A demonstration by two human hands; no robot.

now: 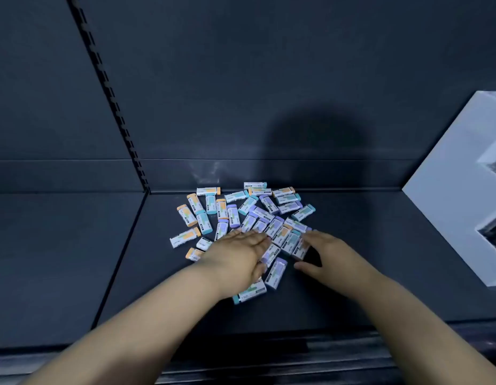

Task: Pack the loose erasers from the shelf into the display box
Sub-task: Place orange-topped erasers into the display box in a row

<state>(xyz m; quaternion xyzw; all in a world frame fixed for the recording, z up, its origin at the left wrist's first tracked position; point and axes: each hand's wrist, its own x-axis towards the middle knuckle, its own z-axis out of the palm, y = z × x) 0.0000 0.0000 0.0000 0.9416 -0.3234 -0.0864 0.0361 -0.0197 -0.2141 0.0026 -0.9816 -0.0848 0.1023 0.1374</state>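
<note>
Erasers [233, 215] heaped on shelf [380, 245]; left hand [238, 254] flat on them, right hand [330, 254] spread beside. I fear sweeping knocks some off the front edge.

A dark blue-grey metal shelf [352, 301] fills the view, its flat deck matte and faintly scuffed. Behind it rises a plain back panel [269, 65] of the same colour, with a low raised lip [74, 176] along its foot. A black slotted upright [108, 90] runs slantwise down the left, dividing this bay from a neighbouring bay [47, 259]. A soft rounded shadow [319, 145] lies on the panel, right of centre. The light is dim and cool. A dark front rail [269, 357] edges the bottom
</note>
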